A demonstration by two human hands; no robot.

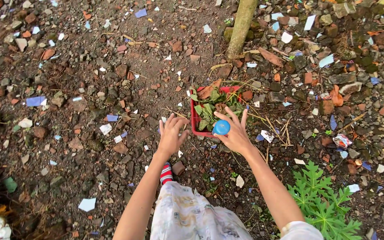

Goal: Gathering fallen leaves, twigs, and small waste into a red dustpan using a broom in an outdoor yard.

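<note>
Near the middle of the frame my right hand [235,133] holds a small round blue cap [221,127], the thumb and a bent finger pinching it while my other fingers fan out above it. The cap sits right at the lower right edge of a red plastic tray [195,121], which rests on the ground just above my hands and is heaped with green and brown leaves [213,103] and a few dry stalks. My left hand [170,134] is just to the left of the tray, palm down with the fingers spread apart and holding nothing, its fingertips close to the tray's left wall; I cannot tell whether they touch it. Both my bare arms reach up from the bottom of the frame, and between them lies a fold of pale patterned cloth [187,215], with a red striped piece [166,174] showing just above it. A thin tree trunk [242,27] rises at the top centre, well above the tray. A green plant with deeply cut leaves [323,202] grows at the lower right, beside my right forearm. The ground [90,111] all around is dark soil scattered with broken brick, stones and scraps of white and blue paper.
</note>
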